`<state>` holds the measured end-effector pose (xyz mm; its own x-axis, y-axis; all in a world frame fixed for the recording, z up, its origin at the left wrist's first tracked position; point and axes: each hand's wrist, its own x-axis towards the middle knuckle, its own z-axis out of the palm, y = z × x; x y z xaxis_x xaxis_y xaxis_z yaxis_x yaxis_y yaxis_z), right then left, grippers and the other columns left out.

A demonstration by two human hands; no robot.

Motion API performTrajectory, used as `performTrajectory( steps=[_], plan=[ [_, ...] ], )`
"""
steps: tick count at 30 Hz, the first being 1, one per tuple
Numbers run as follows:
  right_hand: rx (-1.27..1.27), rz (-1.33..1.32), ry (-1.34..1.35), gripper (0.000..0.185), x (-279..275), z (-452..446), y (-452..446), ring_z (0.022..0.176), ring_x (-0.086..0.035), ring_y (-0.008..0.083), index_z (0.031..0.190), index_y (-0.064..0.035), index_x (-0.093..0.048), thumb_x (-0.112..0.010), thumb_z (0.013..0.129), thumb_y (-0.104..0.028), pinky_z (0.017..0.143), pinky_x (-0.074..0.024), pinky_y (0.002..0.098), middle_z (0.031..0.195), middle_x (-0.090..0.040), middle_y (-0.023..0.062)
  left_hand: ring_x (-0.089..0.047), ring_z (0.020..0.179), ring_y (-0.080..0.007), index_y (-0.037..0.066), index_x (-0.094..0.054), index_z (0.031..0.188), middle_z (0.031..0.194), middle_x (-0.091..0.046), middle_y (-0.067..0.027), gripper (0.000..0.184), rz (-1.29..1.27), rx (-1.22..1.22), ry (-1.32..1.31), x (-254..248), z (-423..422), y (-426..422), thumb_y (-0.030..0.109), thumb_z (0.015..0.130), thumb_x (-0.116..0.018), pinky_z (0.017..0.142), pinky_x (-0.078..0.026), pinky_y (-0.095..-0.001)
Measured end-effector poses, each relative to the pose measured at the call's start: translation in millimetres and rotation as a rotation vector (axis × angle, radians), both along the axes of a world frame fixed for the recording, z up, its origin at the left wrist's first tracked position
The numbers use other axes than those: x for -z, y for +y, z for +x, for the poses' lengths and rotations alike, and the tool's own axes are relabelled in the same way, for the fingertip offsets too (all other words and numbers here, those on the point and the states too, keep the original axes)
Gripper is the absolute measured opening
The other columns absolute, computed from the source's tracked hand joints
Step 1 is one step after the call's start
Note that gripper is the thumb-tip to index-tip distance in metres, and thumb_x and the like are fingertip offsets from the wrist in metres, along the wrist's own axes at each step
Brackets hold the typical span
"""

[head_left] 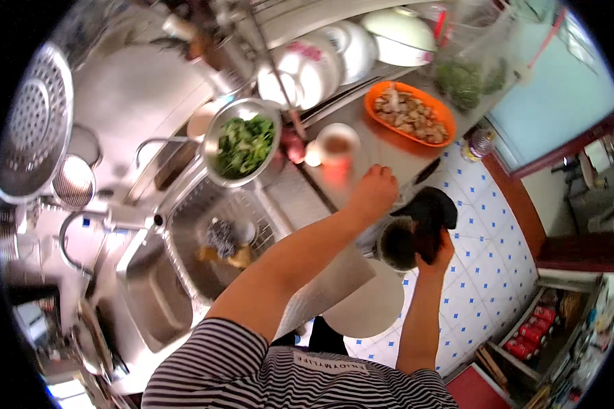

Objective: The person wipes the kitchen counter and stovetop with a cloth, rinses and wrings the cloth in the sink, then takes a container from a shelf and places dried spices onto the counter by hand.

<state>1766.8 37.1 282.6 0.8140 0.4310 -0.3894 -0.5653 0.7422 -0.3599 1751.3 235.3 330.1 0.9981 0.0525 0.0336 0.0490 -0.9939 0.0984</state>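
My left hand (377, 187) reaches over the counter, fingers curled; what they hold, if anything, is hidden. A knife with a dark handle (427, 171) lies just beyond it. My right hand (438, 253) grips a glossy black object (428, 217) with a wide curved top, whose kind I cannot make out. Beside it is a round container (396, 244) with a dark inside. A white cup (338, 140) with brownish contents stands ahead of my left hand, near a blurred red-and-white item (337, 170). A round pale board or stool top (366, 300) lies below my hands.
An orange basin (441, 136) holds chopped pale brown pieces. A metal bowl (216, 174) of leafy greens sits by the double sink (158, 293). White dishes (351, 51) line the back shelf. A bag of greens (467, 82) and a bottle (479, 144) are at right.
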Motion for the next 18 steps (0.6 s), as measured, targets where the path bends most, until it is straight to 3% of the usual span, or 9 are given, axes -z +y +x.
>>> performTrajectory(
  steps=[1,2,3,5,7,8,12,13,18],
  plan=[
    [-0.073,0.095,-0.077,0.039,18.3,0.5,-10.6,0.107,-0.054,0.0320,0.123,-0.0009,-0.049,-0.046,0.091,-0.022,0.094,-0.0437,0.0469,0.120,-0.055,0.0157,-0.055,0.098,-0.0331,-0.002,-0.061,0.090,0.097,-0.057,-0.0176,0.019,-0.050,-0.030,-0.100,8.5,-1.2,1.7,0.008,0.076,-0.055,0.084,-0.049,-0.0390],
    [-0.005,-0.131,-0.003,0.041,28.6,1.5,-15.7,0.110,-0.053,0.0333,0.124,-0.0002,-0.048,-0.047,0.090,-0.024,0.095,-0.0421,0.0495,0.123,-0.053,0.0163,-0.056,0.096,-0.0327,-0.001,-0.061,0.088,0.097,-0.057,-0.0178,0.017,-0.090,-0.019,-0.111,5.8,-0.4,4.3,0.009,0.075,-0.055,0.082,-0.050,-0.0390],
    [0.009,-0.172,0.047,0.043,22.0,-2.0,-15.1,0.112,-0.052,0.0341,0.125,0.0004,-0.047,-0.047,0.090,-0.025,0.096,-0.0409,0.0501,0.125,-0.052,0.0169,-0.057,0.094,-0.0323,0.000,-0.061,0.086,0.097,-0.058,-0.0181,0.015,-0.129,-0.018,-0.119,-0.3,1.0,8.2,0.010,0.075,-0.056,0.080,-0.050,-0.0390],
    [-0.016,-0.188,0.041,0.046,16.3,-8.3,-14.7,0.116,-0.049,0.0352,0.126,0.0016,-0.046,-0.048,0.089,-0.026,0.098,-0.0388,0.0504,0.128,-0.049,0.0177,-0.056,0.097,-0.0312,-0.001,-0.058,0.096,0.102,-0.057,-0.0192,0.025,-0.204,-0.096,0.022,-6.0,4.0,6.5,0.010,0.073,-0.058,0.082,-0.049,-0.0396],
    [-0.037,-0.215,-0.017,0.047,16.1,-13.0,-19.5,0.117,-0.047,0.0357,0.127,0.0022,-0.045,-0.047,0.089,-0.026,0.100,-0.0370,0.0495,0.129,-0.048,0.0186,-0.056,0.095,-0.0339,0.001,-0.055,0.101,0.100,-0.055,-0.0198,0.031,-0.226,-0.137,-0.025,-4.8,-11.4,1.3,0.003,0.071,-0.059,0.080,-0.048,-0.0398],
    [-0.016,-0.273,-0.025,0.047,11.5,-15.1,-22.5,0.118,-0.046,0.0360,0.128,0.0022,-0.044,-0.047,0.089,-0.025,0.101,-0.0362,0.0490,0.130,-0.047,0.0191,-0.056,0.095,-0.0339,0.001,-0.055,0.101,0.100,-0.055,-0.0198,0.031,-0.230,-0.175,-0.018,-8.8,-27.5,-1.8,0.003,0.071,-0.059,0.080,-0.048,-0.0398],
    [-0.031,-0.412,0.024,0.046,-4.1,-24.3,-43.9,0.107,-0.053,0.0329,0.126,0.0039,-0.046,-0.047,0.088,-0.023,0.093,-0.0431,0.0448,0.121,-0.054,0.0188,-0.054,0.089,-0.0355,0.003,-0.055,0.095,0.094,-0.052,-0.0167,0.027,-0.734,-0.172,-0.311,-42.5,-111.4,-20.2,0.000,0.069,-0.060,0.075,-0.046,-0.0401],
    [-0.120,-0.269,-0.084,0.047,-4.9,-25.8,-51.6,0.104,-0.055,0.0325,0.125,0.0038,-0.046,-0.048,0.087,-0.023,0.090,-0.0454,0.0434,0.118,-0.055,0.0186,-0.053,0.088,-0.0359,0.005,-0.055,0.094,0.093,-0.051,-0.0159,0.023,-0.914,-0.158,-0.370,-51.1,-138.0,-21.0,0.001,0.072,-0.059,0.073,-0.046,-0.0407],
    [-0.233,-0.222,-0.198,0.048,-37.3,-45.0,-50.7,0.107,-0.053,0.0324,0.126,0.0038,-0.046,-0.048,0.087,-0.023,0.092,-0.0433,0.0430,0.119,-0.055,0.0188,-0.055,0.080,-0.0317,0.004,-0.055,0.090,0.088,-0.052,-0.0135,0.019,-1.090,-0.246,-0.252,-88.5,-281.5,-5.4,-0.002,0.071,-0.055,0.067,-0.046,-0.0394]
  ],
)
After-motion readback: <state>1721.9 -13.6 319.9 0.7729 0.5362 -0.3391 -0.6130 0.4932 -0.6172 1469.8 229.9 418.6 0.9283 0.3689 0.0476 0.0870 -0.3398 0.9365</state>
